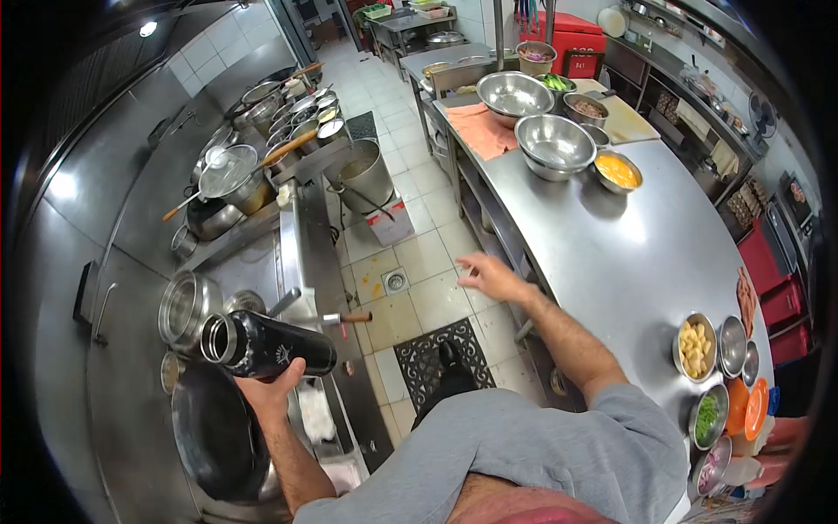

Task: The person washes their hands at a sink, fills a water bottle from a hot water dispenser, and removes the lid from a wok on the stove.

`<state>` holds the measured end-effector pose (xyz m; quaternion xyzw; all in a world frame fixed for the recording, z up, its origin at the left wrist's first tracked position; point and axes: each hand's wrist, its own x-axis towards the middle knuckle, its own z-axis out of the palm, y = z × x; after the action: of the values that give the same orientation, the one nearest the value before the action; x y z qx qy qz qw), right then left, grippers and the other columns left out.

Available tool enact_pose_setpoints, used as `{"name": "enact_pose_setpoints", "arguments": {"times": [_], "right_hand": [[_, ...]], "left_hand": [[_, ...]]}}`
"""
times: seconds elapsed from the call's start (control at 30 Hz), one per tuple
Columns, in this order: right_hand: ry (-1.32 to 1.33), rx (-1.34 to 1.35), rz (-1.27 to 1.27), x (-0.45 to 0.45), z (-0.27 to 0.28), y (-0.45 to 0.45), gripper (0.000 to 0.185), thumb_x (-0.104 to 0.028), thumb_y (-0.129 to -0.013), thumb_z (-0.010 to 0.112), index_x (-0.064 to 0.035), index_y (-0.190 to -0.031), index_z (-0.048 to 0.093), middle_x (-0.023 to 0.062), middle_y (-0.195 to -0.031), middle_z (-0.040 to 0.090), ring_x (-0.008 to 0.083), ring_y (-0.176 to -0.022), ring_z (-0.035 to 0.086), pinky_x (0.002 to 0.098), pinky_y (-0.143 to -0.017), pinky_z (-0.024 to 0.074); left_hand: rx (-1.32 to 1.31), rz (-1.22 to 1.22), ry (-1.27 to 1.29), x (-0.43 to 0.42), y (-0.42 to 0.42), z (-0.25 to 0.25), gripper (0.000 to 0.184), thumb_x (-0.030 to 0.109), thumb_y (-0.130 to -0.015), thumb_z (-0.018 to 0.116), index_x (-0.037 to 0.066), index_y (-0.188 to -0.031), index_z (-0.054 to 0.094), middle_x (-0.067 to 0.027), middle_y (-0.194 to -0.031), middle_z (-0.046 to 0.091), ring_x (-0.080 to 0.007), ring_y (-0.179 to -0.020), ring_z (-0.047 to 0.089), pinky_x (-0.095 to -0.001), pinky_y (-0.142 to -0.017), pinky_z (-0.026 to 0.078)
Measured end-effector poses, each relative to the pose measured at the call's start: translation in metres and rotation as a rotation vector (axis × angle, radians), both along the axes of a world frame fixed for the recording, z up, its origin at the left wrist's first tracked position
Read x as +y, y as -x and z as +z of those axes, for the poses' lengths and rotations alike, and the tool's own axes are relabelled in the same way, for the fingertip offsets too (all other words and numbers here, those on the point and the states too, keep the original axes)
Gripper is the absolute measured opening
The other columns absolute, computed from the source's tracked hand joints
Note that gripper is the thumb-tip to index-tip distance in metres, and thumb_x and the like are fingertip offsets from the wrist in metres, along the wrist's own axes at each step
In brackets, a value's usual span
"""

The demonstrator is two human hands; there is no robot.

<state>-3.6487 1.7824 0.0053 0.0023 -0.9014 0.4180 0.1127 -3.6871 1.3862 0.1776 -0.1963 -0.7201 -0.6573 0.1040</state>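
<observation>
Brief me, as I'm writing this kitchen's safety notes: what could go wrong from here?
The bottle looks uncapped and tilted in the left hand; anything inside could spill onto the stove or into the wok. One hand alone holds it, so it might slip. The yellow stains on the floor may be slippery.

1. There's the counter (628,236), smooth metal, throwing back light
2. Big bowl (556,144), shiny metal
3. Now the bottle (284,345), black, glossy, bare metal rim
4. Wok (214,428), dark metal, duller
5. Orange cloth (480,131), matt
6. Floor tiles (421,258), glossy
7. And the shirt (541,441), grey matt cloth
</observation>
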Motion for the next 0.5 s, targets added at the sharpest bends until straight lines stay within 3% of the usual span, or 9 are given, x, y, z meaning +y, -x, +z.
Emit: {"name": "enact_pose_setpoints", "arguments": {"times": [0.03, 0.07, 0.17, 0.27, 0.5], "right_hand": [[-0.049, 0.043, -0.024, 0.020, 0.010, 0.020, 0.046, -0.025, -0.081, 0.067, -0.0026, -0.119, 0.054, 0.0160, -0.104, 0.059, 0.0291, -0.089, 0.059, 0.0373, -0.080, 0.0481], [0.056, -0.078, -0.080, 0.038, 0.030, 0.036, 0.045, -0.025, -0.082, 0.066, -0.0027, -0.119, 0.054, 0.0160, -0.104, 0.059, 0.0290, -0.090, 0.058, 0.0368, -0.081, 0.0475], [-0.166, 0.016, -0.206, 0.099, 0.062, 0.078, 0.046, -0.023, -0.080, 0.068, -0.0032, -0.119, 0.055, 0.0154, -0.096, 0.061, 0.0262, -0.084, 0.059, 0.0366, -0.075, 0.0475], [-0.200, -0.020, -0.381, 0.163, 0.096, 0.115, 0.048, -0.022, -0.077, 0.070, -0.0037, -0.119, 0.055, 0.0149, -0.093, 0.061, 0.0250, -0.082, 0.058, 0.0365, -0.076, 0.0471], [-0.426, 0.191, -0.558, 0.313, 0.145, 0.209, 0.044, -0.017, -0.077, 0.070, -0.0025, -0.117, 0.057, 0.0145, -0.093, 0.058, 0.0228, -0.079, 0.058, 0.0328, -0.068, 0.0496]], "left_hand": [[-0.003, -0.024, 0.021, 0.011, 0.024, 0.001, 0.066, 0.005, -0.058, 0.082, -0.003, -0.114, 0.050, -0.0070, -0.102, 0.057, -0.0176, -0.091, 0.057, -0.0311, -0.083, 0.047], [0.046, -0.026, 0.051, 0.017, 0.053, -0.005, 0.065, 0.005, -0.058, 0.082, -0.001, -0.114, 0.050, -0.0067, -0.101, 0.057, -0.0171, -0.091, 0.057, -0.0304, -0.082, 0.048], [0.071, -0.112, 0.076, 0.052, 0.134, -0.003, 0.067, 0.003, -0.058, 0.081, 0.001, -0.116, 0.048, -0.0067, -0.100, 0.057, -0.0169, -0.089, 0.058, -0.0310, -0.080, 0.049], [-0.017, -0.165, 0.064, 0.089, 0.206, -0.002, 0.069, 0.005, -0.056, 0.083, 0.001, -0.115, 0.048, -0.0067, -0.100, 0.058, -0.0158, -0.088, 0.059, -0.0303, -0.078, 0.050], [-0.046, -0.241, 0.042, 0.175, 0.336, -0.009, 0.068, 0.005, -0.053, 0.084, 0.001, -0.113, 0.050, -0.0073, -0.100, 0.059, -0.0155, -0.087, 0.060, -0.0307, -0.077, 0.053]]}}
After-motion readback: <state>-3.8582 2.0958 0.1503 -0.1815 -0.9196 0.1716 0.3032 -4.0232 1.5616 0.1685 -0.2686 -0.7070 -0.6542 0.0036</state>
